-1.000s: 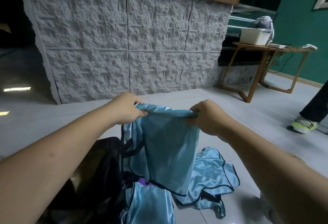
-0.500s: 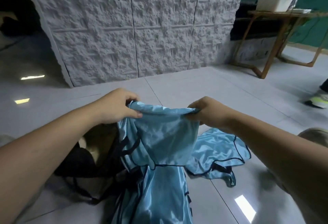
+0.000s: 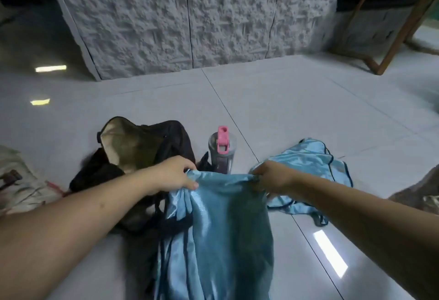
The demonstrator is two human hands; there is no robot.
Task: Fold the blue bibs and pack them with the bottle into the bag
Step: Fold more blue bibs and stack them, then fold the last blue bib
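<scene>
Left hand [image 3: 174, 173] and right hand [image 3: 269, 176] grip blue bib [image 3: 228, 223] top edge

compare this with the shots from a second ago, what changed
The view tipped downward, so the open black bag and the pink-capped bottle now show on the floor. The held bib sits lower in the picture. Unchanged: the left hand and right hand still pinch its top edge, and the second bib still lies crumpled to the right.

On the floor [image 3: 297, 109], the bag [image 3: 142, 147] lies left of the upright bottle [image 3: 222, 150]. A second bib [image 3: 308, 164] lies right of the bottle. The held bib [image 3: 221, 228] hangs nearest, in front of the bag and bottle.
</scene>
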